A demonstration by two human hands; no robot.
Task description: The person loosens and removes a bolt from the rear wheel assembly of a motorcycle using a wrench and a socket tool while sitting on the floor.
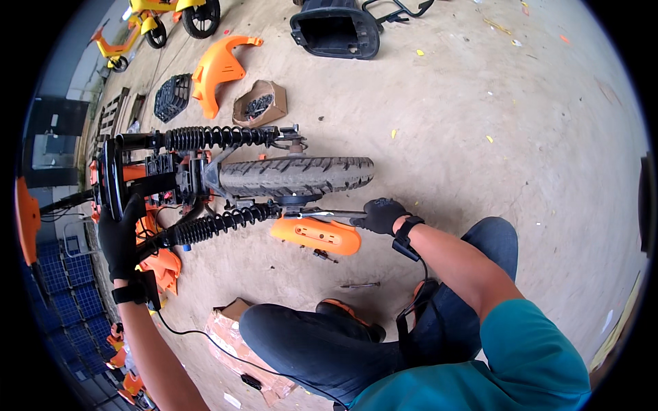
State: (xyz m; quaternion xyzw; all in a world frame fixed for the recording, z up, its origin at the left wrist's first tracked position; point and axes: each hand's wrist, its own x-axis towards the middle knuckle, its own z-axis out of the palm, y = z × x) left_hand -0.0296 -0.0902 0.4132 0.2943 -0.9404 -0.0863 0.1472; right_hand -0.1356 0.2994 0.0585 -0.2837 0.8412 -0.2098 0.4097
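A scooter's rear assembly lies across the middle left, with a black tyre (295, 175) between an upper coil shock (205, 137) and a lower one (219, 224). My left hand (121, 240), in a black glove, is closed around the black frame (113, 178) at the left. My right hand (384, 215), also gloved, grips a long metal tool handle (329, 214) that reaches to the wheel's axle area beside the lower shock's end. An orange plastic cover (315, 235) sits below that handle. The tool's head is hard to make out.
An orange fender (216, 68), black grate-like part (171, 97), cardboard box of small parts (259, 103) and black bin-like housing (336, 34) lie beyond the wheel. Yellow scooters (171, 17) stand behind. Cardboard (226, 335) and a small tool (360, 285) are near my legs.
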